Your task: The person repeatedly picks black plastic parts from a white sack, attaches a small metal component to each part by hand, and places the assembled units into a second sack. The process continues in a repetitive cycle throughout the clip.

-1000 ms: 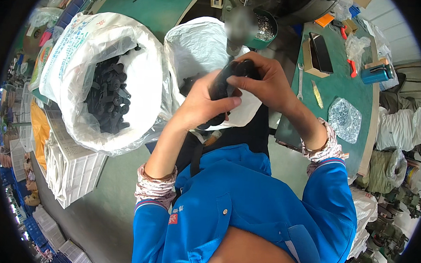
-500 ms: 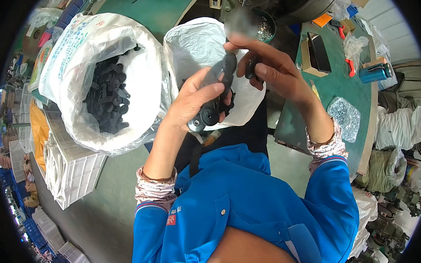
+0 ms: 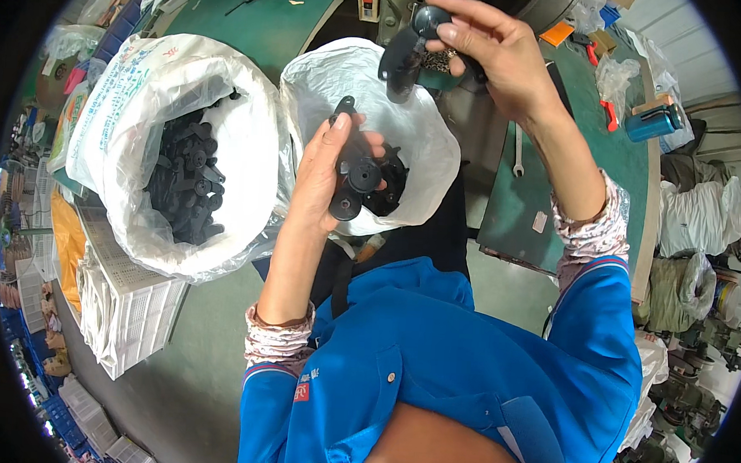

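Note:
My left hand [image 3: 317, 166] is closed around a few black plastic arm-shaped parts [image 3: 363, 174] with round, holed ends, above the near side of a white-lined bag [image 3: 429, 151]. More black parts [image 3: 386, 197] lie at the bottom of that bag, partly hidden by the hand. Higher up and to the right, my right hand [image 3: 509, 61] pinches a black round-ended part [image 3: 407, 53] between thumb and fingers over the bag's far rim. Whether it is one piece or several overlapping, I cannot make out. The two hands are apart.
At left stands a larger white bag [image 3: 254, 133] with many black parts [image 3: 190, 180] inside, beside a white plastic crate [image 3: 145, 303]. The green bench on the right bears a wrench [image 3: 519, 151], a red-handled tool [image 3: 609, 116] and a blue cup [image 3: 651, 123].
My right hand has moved up, away from the left, carrying a black part. My left hand keeps its parts, now turned more upright. The wrench has come into sight from behind my right arm.

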A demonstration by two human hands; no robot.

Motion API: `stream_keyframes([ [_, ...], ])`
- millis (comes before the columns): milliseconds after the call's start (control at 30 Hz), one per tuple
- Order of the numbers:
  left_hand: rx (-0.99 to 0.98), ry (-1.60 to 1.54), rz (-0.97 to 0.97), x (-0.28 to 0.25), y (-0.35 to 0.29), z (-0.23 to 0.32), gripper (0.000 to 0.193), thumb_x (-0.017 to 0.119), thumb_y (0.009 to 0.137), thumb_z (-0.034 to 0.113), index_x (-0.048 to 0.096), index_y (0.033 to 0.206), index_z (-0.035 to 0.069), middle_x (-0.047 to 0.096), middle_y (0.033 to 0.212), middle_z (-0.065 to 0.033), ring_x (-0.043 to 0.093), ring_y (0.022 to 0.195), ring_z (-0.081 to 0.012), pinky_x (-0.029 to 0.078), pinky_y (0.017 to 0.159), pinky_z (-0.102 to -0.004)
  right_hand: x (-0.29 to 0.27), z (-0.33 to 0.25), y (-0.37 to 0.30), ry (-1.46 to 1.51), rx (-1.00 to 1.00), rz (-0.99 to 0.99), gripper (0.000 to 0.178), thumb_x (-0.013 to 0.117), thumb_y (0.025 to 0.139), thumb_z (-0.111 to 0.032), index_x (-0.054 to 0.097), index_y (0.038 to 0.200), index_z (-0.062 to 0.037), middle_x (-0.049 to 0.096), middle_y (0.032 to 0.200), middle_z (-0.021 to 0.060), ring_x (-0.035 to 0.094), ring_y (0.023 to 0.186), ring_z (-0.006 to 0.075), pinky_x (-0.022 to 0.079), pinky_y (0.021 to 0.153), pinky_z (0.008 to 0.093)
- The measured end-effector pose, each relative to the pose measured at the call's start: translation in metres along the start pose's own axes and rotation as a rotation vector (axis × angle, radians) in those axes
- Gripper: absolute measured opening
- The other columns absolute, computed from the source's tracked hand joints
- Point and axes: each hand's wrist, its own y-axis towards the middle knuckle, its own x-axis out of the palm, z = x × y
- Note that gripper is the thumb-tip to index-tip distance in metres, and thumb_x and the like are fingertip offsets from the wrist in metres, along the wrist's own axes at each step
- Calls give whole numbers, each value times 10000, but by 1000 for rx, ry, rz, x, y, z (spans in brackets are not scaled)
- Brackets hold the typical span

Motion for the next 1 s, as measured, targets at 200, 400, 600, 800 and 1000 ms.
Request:
stream_keyframes([
  [200,11,-211,-116,-1,0,5,289,538,932,209,501,1144,15,616,945,-126,644,864,-201,599,673,-376,-8,-19,45,55,280,-105,198,561,937,-162,596,1014,18,637,725,80,538,497,78,397,428,186],
  [400,92,-207,-37,0,6,4,251,607,911,183,503,1096,48,592,929,-102,664,783,-217,614,693,-401,7,8,8,63,350,-55,419,568,945,-222,488,1291,2,654,905,56,559,576,45,389,421,151],
  [600,18,-201,-22,-6,12,-1,264,652,888,196,517,1085,83,592,943,-87,664,790,-210,613,706,-395,29,41,-66,-379,-210,-245,362,615,868,-55,580,1226,-92,635,935,59,619,718,167,495,592,278],
  [800,-2,-108,-34,5,7,-7,268,647,893,193,506,1087,75,604,965,-100,658,757,-201,609,638,-354,39,43,-70,-365,-254,-172,344,693,824,-102,632,1162,-109,598,900,71,617,765,155,503,634,279],
  [1000,4,56,-46,19,2,-20,297,632,904,232,494,1093,49,601,918,-109,644,739,-190,607,588,-364,47,49,-81,-279,-49,-122,314,722,808,-116,636,1104,-55,623,903,64,613,731,128,502,641,261],
])
